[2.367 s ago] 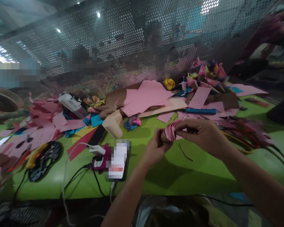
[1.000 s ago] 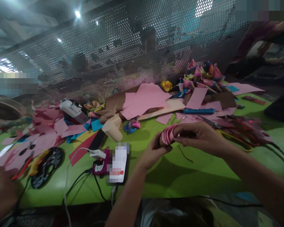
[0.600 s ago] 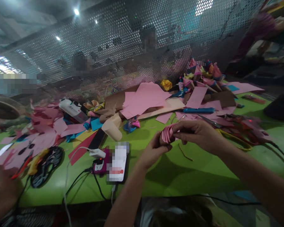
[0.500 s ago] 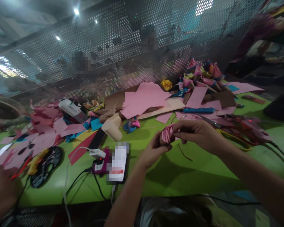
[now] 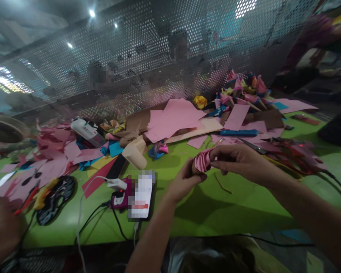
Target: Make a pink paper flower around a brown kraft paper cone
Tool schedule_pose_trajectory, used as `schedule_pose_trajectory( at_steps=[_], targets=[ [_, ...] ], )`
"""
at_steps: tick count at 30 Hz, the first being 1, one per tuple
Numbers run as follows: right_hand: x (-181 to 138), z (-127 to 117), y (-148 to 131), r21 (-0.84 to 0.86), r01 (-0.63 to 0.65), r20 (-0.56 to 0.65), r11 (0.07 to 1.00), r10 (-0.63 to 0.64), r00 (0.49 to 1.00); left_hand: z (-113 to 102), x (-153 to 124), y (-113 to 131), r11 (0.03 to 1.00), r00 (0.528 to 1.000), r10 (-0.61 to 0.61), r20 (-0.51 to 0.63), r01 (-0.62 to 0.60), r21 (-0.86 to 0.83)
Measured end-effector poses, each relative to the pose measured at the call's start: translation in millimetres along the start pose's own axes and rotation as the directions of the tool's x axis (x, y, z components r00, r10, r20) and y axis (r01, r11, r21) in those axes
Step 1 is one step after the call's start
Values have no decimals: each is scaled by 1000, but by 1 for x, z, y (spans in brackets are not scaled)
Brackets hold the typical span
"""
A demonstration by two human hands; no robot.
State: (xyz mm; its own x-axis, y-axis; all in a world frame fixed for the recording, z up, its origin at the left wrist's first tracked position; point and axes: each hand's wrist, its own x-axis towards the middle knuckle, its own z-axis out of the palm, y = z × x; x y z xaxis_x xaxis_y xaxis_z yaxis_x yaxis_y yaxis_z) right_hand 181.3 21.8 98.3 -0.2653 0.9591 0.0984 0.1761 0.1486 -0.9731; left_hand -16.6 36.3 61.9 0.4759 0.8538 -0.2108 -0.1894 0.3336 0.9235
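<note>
A small piece of pleated pink paper (image 5: pixel 201 161) with ridged folds is held above the green table (image 5: pixel 216 216). My left hand (image 5: pixel 184 176) is closed around its left side, thumb underneath. From the right, my right hand (image 5: pixel 235 161) pinches the paper's other end between thumb and fingers. Part of the paper is hidden behind the fingers. Just below lies a thin yellowish strip (image 5: pixel 223 183) on the table. Scissors (image 5: pixel 284 167) with yellow handles lie partly behind my right hand and forearm.
Pink sheets (image 5: pixel 176 119) are stacked at the back, near folded paper flowers (image 5: pixel 238 91). A phone (image 5: pixel 142 197) and power adapter (image 5: pixel 121 197) with cables lie left of my forearm. A glue gun (image 5: pixel 304 151) sits at right. Another person's hand (image 5: pixel 2 223) is at far left.
My right hand's fingers have shifted slightly right on the pink paper, showing more of its folds. My left hand keeps its grip in nearly the same place.
</note>
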Motion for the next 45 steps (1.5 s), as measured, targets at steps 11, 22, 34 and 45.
schedule_pose_trajectory(
  at_steps=[11, 22, 34, 45],
  targets=[
    [-3, -1, -10, -213, 70, 109, 975, -48, 993, 2, 0, 0, 1000, 1000, 19, 15, -19, -1],
    [-2, -8, -17, -376, 195, 175, 906, -137, 975, 0, -1, 0, 1000, 1000, 2, -1, -2, 6],
    [-4, -14, -15, -437, 298, 241, 849, -208, 948, -1, 0, -2, 1000, 999, 21, 43, -22, 22],
    [-6, -16, -16, -472, 368, 299, 801, -248, 922, -1, 0, -3, 1000, 999, 2, 39, -2, 15]
  ],
)
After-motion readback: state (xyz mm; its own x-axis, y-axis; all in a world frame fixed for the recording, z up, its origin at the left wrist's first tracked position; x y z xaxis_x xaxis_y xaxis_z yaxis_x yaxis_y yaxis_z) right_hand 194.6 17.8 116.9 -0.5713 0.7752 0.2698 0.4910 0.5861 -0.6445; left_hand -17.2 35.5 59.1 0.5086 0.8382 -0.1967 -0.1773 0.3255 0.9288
